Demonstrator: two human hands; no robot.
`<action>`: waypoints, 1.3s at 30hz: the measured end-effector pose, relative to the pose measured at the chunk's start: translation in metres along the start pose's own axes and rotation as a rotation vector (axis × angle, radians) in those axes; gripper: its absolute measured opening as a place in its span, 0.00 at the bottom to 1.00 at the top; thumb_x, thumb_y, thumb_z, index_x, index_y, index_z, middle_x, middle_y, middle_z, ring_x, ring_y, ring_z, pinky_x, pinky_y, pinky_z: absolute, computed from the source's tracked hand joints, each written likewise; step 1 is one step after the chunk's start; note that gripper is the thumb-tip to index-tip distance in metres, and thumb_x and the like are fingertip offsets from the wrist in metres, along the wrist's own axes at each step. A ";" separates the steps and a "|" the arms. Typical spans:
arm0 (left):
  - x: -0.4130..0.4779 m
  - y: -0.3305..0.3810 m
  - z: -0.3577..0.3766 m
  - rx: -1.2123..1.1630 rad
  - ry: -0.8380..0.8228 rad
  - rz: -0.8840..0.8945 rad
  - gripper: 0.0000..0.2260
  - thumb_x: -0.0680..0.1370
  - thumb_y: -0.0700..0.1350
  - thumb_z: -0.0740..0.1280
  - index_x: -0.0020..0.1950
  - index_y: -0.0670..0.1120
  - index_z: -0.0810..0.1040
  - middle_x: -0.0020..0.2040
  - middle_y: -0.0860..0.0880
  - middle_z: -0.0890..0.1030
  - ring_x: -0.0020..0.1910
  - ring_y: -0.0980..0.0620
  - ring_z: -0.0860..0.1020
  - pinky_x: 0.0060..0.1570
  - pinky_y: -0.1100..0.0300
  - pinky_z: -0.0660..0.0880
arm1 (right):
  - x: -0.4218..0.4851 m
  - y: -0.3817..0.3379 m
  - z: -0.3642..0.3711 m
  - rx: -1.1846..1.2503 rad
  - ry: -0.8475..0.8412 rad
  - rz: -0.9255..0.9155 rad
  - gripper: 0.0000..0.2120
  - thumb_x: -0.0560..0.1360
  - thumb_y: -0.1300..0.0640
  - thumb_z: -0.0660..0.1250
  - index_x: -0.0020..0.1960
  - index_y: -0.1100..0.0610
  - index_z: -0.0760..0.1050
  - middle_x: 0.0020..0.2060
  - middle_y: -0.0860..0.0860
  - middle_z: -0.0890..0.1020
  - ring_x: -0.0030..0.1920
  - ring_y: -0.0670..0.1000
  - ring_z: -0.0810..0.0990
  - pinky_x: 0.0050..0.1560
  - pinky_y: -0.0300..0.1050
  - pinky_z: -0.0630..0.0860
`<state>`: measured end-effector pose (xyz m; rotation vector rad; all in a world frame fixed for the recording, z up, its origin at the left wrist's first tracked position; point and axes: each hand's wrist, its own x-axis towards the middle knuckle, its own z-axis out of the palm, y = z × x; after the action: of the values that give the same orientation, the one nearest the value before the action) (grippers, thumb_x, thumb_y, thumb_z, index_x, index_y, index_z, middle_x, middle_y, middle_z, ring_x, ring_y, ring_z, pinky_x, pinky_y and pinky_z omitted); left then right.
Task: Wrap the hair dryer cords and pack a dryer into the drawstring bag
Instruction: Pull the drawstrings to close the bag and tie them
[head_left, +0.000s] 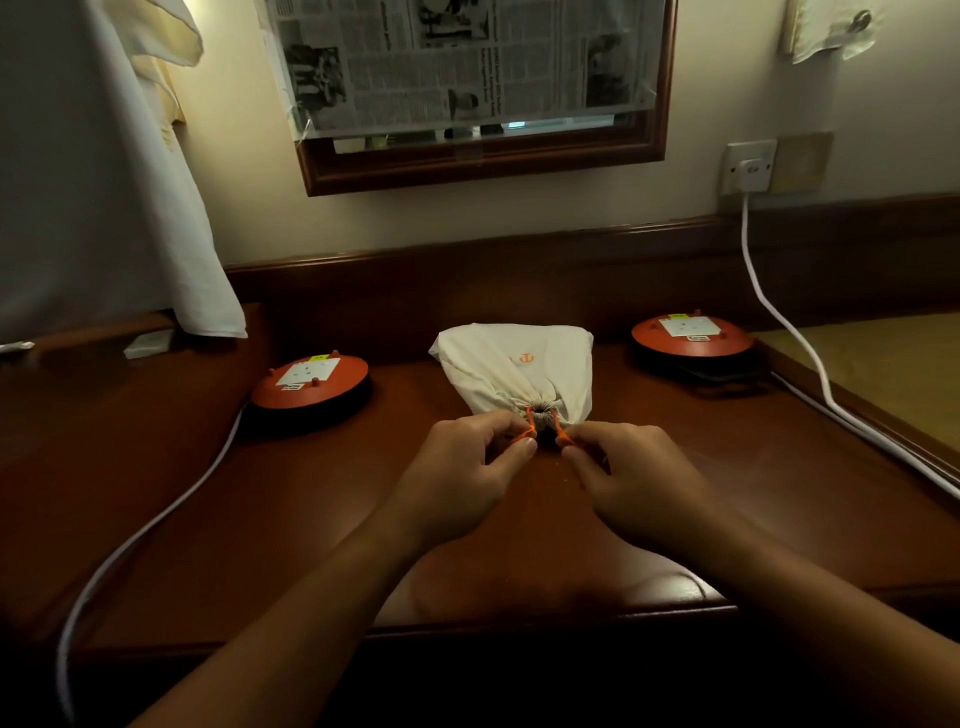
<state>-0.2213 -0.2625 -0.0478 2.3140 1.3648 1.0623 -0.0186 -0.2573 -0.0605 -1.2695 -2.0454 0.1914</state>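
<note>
Drawstring bag (519, 364), mouth cinched, contents hidden, on table (701, 509) beneath papered mirror (483, 166); left grip (470, 462) and right grip (639, 467) each pinch orange drawstring ends (560, 431).

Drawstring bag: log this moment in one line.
bag: on desk, mouth gathered almost shut | left hand: pinches orange drawstring | right hand: pinches orange drawstring, other strand

The room is dim and yellowish. Soft light comes from the top left and falls on the wall (249, 156). The white bag (524, 358) looks brightest. The desk (519, 592) shines a little. The bottom is very dark. Edges bend.
</note>
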 end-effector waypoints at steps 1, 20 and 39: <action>-0.002 0.003 0.001 0.008 0.000 0.022 0.09 0.82 0.49 0.67 0.58 0.48 0.83 0.41 0.57 0.81 0.37 0.62 0.77 0.36 0.72 0.67 | -0.003 0.000 0.000 -0.004 0.004 -0.010 0.10 0.79 0.49 0.62 0.53 0.51 0.81 0.37 0.47 0.83 0.37 0.49 0.79 0.38 0.54 0.77; -0.018 0.000 0.006 0.144 -0.158 0.133 0.15 0.77 0.51 0.62 0.53 0.49 0.86 0.48 0.53 0.85 0.46 0.56 0.82 0.47 0.53 0.79 | -0.032 -0.014 -0.010 -0.044 -0.175 -0.041 0.16 0.74 0.50 0.58 0.52 0.51 0.83 0.48 0.46 0.84 0.49 0.49 0.80 0.51 0.51 0.77; 0.018 -0.043 0.045 0.060 -0.023 0.004 0.17 0.79 0.46 0.61 0.67 0.47 0.78 0.65 0.50 0.78 0.65 0.56 0.75 0.65 0.67 0.69 | 0.010 0.035 0.030 -0.171 -0.250 0.034 0.20 0.82 0.54 0.58 0.74 0.55 0.68 0.71 0.51 0.72 0.74 0.53 0.65 0.73 0.51 0.62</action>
<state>-0.2127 -0.2185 -0.0946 2.3647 1.4030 1.0051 -0.0147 -0.2244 -0.0938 -1.4472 -2.2936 0.2026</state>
